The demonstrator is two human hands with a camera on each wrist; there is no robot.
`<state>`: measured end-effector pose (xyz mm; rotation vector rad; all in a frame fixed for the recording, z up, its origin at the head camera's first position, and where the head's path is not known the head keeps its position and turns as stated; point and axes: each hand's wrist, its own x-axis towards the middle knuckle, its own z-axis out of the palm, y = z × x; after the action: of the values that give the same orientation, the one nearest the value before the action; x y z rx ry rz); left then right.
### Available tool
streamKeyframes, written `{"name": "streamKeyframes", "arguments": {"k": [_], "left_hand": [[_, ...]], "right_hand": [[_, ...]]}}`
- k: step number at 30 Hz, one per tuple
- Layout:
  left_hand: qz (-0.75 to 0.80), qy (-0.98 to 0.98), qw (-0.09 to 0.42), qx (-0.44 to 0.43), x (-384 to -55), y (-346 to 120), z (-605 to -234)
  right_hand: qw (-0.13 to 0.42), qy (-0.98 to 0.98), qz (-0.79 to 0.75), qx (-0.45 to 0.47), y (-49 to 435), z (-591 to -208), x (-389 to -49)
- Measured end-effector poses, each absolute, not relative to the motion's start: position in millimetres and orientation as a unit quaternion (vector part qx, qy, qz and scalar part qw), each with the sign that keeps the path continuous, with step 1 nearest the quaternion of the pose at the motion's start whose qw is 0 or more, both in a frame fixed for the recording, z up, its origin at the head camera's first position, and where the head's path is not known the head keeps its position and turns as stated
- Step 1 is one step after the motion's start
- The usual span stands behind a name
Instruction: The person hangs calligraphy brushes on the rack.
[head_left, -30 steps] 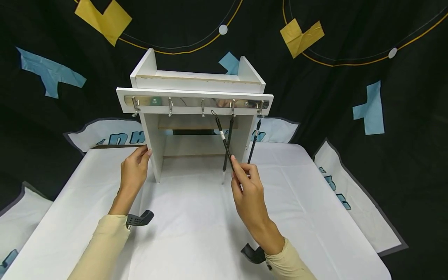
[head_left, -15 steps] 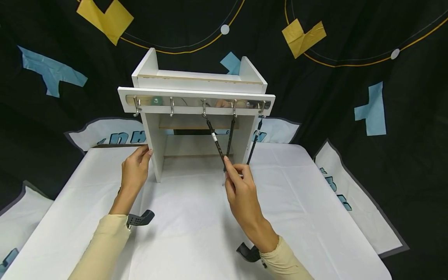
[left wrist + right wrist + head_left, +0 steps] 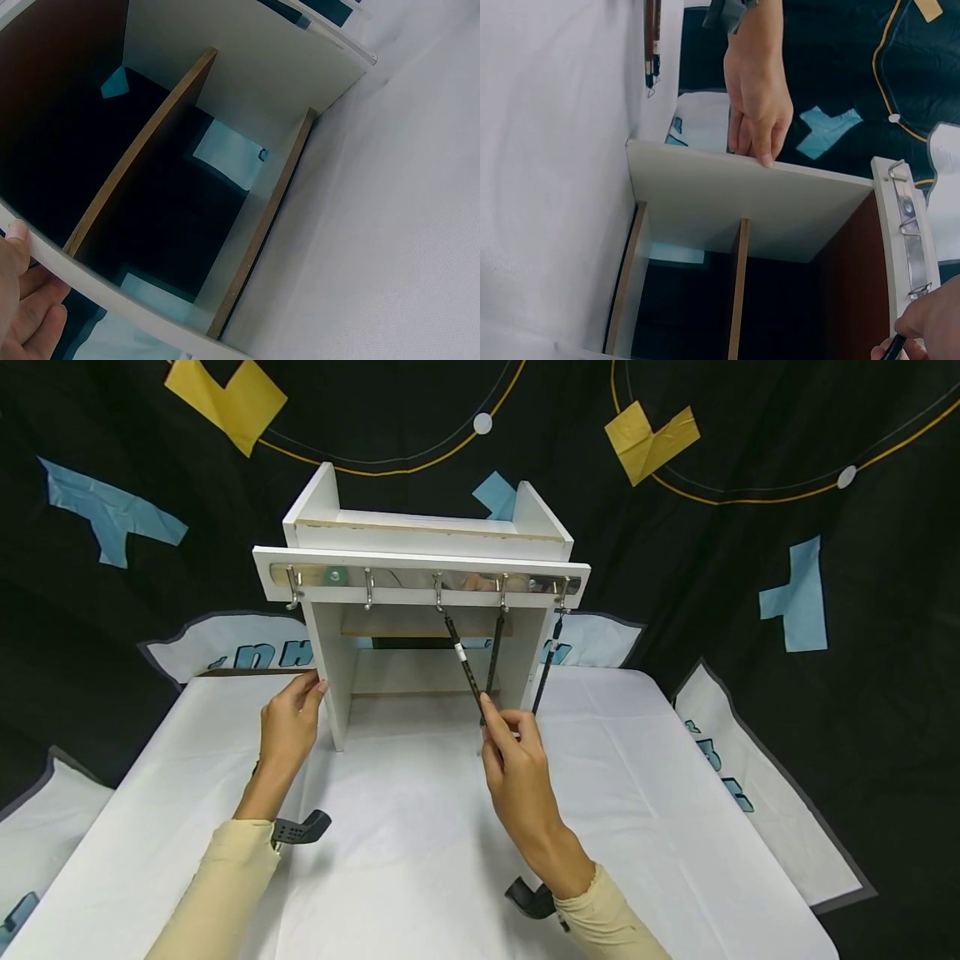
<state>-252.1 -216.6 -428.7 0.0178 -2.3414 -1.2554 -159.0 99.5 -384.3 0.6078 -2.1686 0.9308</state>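
Observation:
A slim black calligraphy brush [image 3: 467, 670] with a white band slants down from the middle metal hook [image 3: 439, 592] of a white shelf unit [image 3: 420, 560]. Its top loop is at the hook. My right hand [image 3: 521, 777] pinches the lower part, and the fingers hide its bottom end. Behind it a second brush [image 3: 495, 652] hangs from the hook to the right, and a third brush [image 3: 550, 660] from the last hook. My left hand [image 3: 288, 727] pinches the front edge of the unit's left side panel [image 3: 750, 172], thumb inside and fingers outside, as the left wrist view shows.
White cloth covers the table [image 3: 405, 860]. In the right wrist view several brown-handled brushes [image 3: 652, 45] with loops lie on the cloth beyond the left panel. Two hooks at the left, including the end hook [image 3: 293, 587], carry nothing. A black curtain [image 3: 862, 693] hangs behind.
My right hand has moved left with the brush. Its loop, earlier between two hooks, is now at the middle hook. The left hand stays on the panel.

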Motion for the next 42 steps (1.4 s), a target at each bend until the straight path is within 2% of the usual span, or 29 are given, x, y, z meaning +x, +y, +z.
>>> {"name": "streamKeyframes", "arguments": {"k": [20, 42], "left_hand": [[-0.451, -0.855, 0.254, -0.005, -253.0, -218.3, -432.0], [-0.458, -0.854, 0.247, 0.0, -253.7, -218.4, -431.7]], "right_hand": [[0.332, -0.841, 0.362, 0.228, 93.0, -384.0, -166.1], [0.302, -0.843, 0.398, 0.199, 77.5, -411.5, -181.0]]}}
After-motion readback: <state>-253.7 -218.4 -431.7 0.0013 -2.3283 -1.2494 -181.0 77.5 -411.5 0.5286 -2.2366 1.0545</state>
